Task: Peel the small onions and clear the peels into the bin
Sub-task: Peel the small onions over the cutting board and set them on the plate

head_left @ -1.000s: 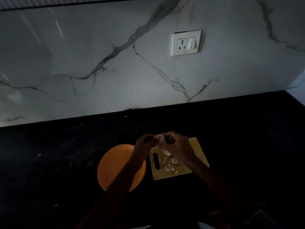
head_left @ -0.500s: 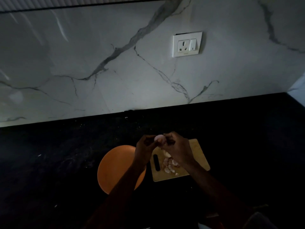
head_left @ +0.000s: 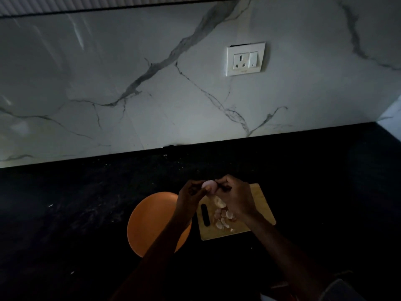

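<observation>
Left hand point(head_left: 191, 195): grips a small pale onion point(head_left: 208, 187) with curled fingers, held above the far left corner of the board.
Right hand point(head_left: 235, 197): fingers pinch at the onion's right side.
Cutting board point(head_left: 260, 208): wooden, on the dark surface point(head_left: 76, 213), carrying a pile of peels point(head_left: 223, 217).
Orange plate point(head_left: 152, 220): just left of the board.
Wall: marble, with a white socket point(head_left: 245, 59).

Colours on a dim kitchen counter

Black countertop point(head_left: 65, 213); white marble wall point(head_left: 130, 61) with grey veins; orange plate point(head_left: 152, 218); tan board point(head_left: 260, 205); pale pink onion point(head_left: 209, 185); white socket point(head_left: 245, 59).
</observation>
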`<state>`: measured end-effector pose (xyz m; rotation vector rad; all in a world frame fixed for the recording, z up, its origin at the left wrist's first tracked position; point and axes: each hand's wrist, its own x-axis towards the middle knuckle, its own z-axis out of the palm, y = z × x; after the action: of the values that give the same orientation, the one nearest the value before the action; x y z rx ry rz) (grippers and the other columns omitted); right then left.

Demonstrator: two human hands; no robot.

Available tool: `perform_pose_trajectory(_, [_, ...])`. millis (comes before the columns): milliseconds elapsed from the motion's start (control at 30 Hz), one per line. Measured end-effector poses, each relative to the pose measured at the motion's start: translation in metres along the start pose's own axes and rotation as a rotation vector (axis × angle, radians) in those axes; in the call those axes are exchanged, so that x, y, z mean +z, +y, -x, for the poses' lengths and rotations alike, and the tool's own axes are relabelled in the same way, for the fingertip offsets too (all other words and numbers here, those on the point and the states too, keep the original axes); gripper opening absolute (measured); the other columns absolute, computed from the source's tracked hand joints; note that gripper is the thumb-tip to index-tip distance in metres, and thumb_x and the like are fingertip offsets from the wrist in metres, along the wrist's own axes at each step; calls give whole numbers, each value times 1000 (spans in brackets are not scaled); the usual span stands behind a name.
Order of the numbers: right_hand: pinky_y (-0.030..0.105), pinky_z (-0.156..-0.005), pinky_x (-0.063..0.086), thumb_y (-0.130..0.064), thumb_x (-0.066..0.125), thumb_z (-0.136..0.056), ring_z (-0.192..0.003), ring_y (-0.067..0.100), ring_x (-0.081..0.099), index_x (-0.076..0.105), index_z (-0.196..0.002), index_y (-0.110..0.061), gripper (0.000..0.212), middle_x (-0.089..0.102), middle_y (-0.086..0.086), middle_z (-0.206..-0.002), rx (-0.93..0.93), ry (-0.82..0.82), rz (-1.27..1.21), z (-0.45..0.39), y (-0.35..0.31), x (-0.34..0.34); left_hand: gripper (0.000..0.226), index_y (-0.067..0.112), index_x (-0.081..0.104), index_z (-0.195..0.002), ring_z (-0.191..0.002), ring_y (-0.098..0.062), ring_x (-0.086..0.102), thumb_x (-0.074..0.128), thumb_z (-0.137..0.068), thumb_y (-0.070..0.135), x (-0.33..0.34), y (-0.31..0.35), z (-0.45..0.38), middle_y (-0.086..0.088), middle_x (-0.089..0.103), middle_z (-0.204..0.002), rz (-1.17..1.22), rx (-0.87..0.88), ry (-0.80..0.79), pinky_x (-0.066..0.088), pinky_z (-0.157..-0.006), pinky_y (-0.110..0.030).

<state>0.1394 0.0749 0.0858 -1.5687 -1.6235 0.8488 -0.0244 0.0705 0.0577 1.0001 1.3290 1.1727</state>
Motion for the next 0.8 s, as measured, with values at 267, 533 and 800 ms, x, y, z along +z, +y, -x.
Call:
perform_pose_trajectory(267, [28,-84,58,-23,68,-91,-95,-4,67,70,-103,-33,16,72,-19,-96,45,-66,-181,-10,-3,-1,5,7,70,-96,-88,-22,72,68,-91,9,3,11,-6,-9,75,-90,103,65,23,58,-77,-36])
perform_pose_trajectory(533, [28,-70,58,-30,81,-79,-77,-3,65,64,-85,-37,19,68,-18,-79,209,12,-127,-12,-8,4,39,0,64,-116,-98,-26,70,65,-96,34,7,-2,-16,-18,70,-107,-47,-48,-2,58,-76,-28])
perform_pose_trajectory(800, [16,-60,47,-28,79,-81,-75,-4,63,64,-84,-33,17,66,-18,-78,217,28,-38,-7,-6,3,38,28,72,-86,-86,-10,69,59,-90,64,7,9,-16,7,72,-84,-356,30,-173,51,-75,-31])
